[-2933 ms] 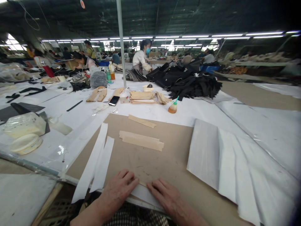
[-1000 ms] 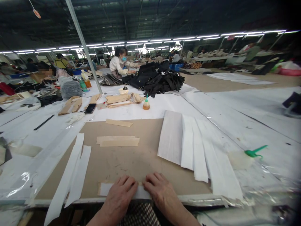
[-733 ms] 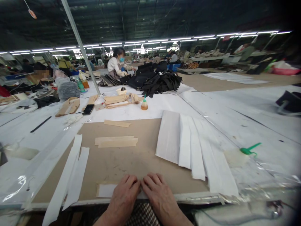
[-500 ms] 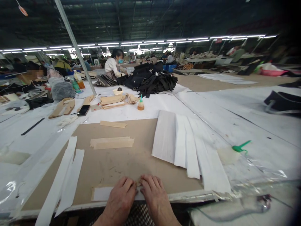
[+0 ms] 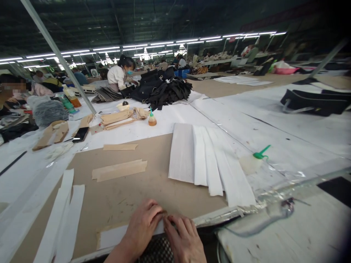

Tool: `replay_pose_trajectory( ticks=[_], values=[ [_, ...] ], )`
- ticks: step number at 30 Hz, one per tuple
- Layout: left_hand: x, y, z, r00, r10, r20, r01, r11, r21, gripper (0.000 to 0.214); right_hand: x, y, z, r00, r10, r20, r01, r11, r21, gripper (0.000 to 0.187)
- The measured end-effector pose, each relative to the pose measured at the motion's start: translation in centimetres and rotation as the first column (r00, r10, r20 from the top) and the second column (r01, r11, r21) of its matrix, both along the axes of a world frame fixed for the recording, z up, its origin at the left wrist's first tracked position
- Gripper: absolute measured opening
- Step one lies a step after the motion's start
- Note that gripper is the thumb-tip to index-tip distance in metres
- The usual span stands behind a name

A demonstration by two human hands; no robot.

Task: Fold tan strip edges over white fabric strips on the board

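My left hand [image 5: 142,226] and my right hand [image 5: 183,239] lie side by side at the near edge of a brown cardboard sheet [image 5: 131,190]. Their fingertips meet and pinch a narrow white strip with a tan edge [image 5: 111,236] that lies along the board's front edge. Both hands have curled, closed fingers pressed on that strip. Tan strips [image 5: 119,170] lie further up the board. A fan of white strips [image 5: 203,160] lies to the right, and two long white strips [image 5: 61,215] to the left.
A clear squeeze bottle with a green nozzle [image 5: 253,160] lies on the right. An amber glue bottle [image 5: 152,119], a phone [image 5: 80,134], tan stacks [image 5: 116,118] and black fabric [image 5: 164,91] sit further back. A seated person in white [image 5: 117,76] works beyond. A slanted pole [image 5: 59,58] crosses left.
My hands have drawn together until the fingertips touch on the strip. The view has swung right and tilted, so the board sits further left.
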State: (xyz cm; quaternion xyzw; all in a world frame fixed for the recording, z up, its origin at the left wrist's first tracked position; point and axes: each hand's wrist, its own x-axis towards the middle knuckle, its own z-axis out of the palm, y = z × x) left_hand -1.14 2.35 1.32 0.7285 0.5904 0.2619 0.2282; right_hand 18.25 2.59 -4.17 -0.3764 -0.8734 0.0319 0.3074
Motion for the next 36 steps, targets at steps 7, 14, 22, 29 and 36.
replay_pose_trajectory(
  ticks=[7,14,22,29,36],
  values=[
    [-0.2,-0.5,-1.5,0.961,-0.109,-0.254,0.154,0.975,0.163,0.02,-0.2,-0.1,0.8,0.997,-0.026,-0.07,0.028,0.999,0.03,0.036],
    [0.3,-1.4,-1.2,0.808,-0.136,-0.573,0.336,0.906,0.258,0.032,0.3,0.0,1.0,0.992,-0.033,-0.118,0.026,0.998,-0.063,0.031],
    [0.5,-2.2,-2.2,0.846,-0.074,-0.529,0.293,0.891,0.345,0.03,0.3,0.6,1.7,0.996,0.086,0.033,-0.087,0.996,0.036,0.053],
    [-1.0,-2.8,-2.3,0.977,0.042,-0.21,0.029,0.946,0.324,0.023,0.3,0.4,1.6,0.997,0.056,0.048,-0.057,0.998,0.009,0.055],
    [-1.1,-3.0,-1.7,0.965,0.023,-0.261,0.053,0.958,0.281,0.026,-0.8,0.6,0.7,0.997,0.016,0.077,-0.015,1.0,-0.02,0.058]
  ],
)
